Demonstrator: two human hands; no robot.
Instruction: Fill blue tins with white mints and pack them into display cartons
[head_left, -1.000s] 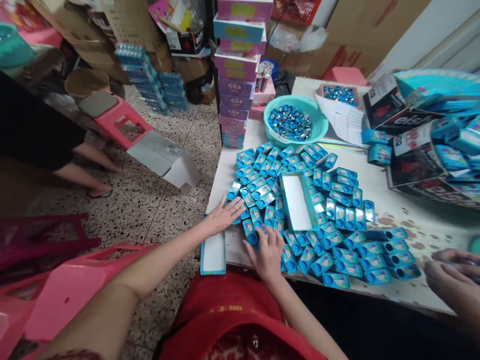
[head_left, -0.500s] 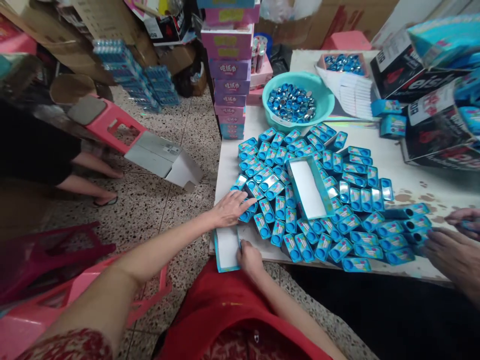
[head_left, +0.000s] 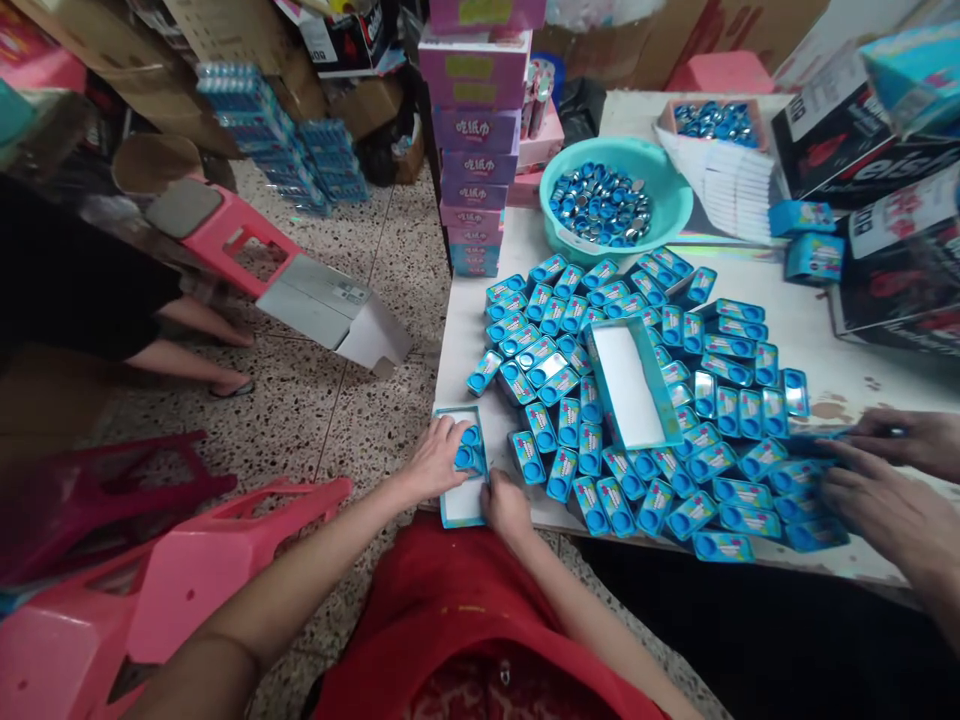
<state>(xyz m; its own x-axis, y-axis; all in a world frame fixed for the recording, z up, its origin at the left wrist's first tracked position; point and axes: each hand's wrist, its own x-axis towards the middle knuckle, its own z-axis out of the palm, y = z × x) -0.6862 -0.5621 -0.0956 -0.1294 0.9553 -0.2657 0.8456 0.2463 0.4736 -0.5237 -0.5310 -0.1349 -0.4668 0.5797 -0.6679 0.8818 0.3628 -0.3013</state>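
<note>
At the table's near left corner lies a shallow blue open box [head_left: 459, 508] with a white inside. My left hand [head_left: 433, 458] reaches over its left side, fingers closed on small blue packs [head_left: 469, 447] with round blue tops; they are inside the box, partly hidden by the fingers. My right hand [head_left: 508, 508] grips the box's right wall near its front end, fingers curled. Just beyond stands a single small blue pack [head_left: 484, 372], and to the right are many more like it. A second open blue box [head_left: 634, 385] rests on top of those packs.
A turquoise basin [head_left: 551, 232] of small blue and silver pieces stands at the back, beside a stack of purple cartons [head_left: 478, 165]. A co-worker's hands [head_left: 885, 490] handle packs at the right. Black cartons [head_left: 900, 240] stand back right. Pink stools [head_left: 187, 590] are at my left.
My left hand has moved from the packs at the table's left edge down into the open box, bringing small packs. My right hand stays on the box. The co-worker's hands have moved left.
</note>
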